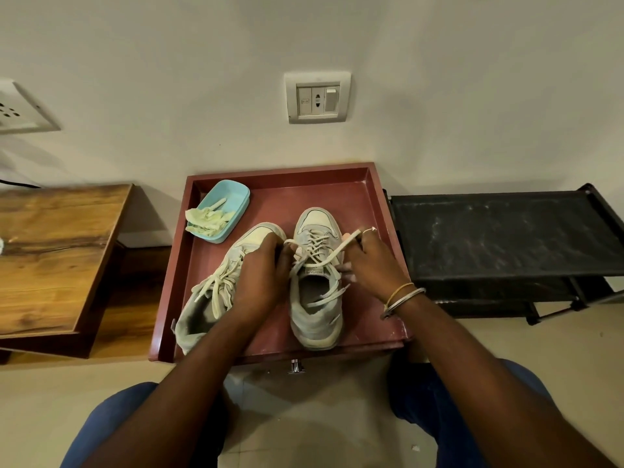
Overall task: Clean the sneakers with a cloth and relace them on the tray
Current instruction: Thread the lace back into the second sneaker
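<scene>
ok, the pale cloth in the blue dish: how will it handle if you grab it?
Probably floppy: the cloth lies crumpled and droops over the rim of the blue dish. Likely light, so a pinch should lift it, though it may drag the shallow dish across the tray. Unlikely to roll or slip.

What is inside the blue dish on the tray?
A crumpled pale cloth lies in the blue dish, partly hanging over its left rim. Anything beneath the cloth is covered and cannot be seen.
</scene>
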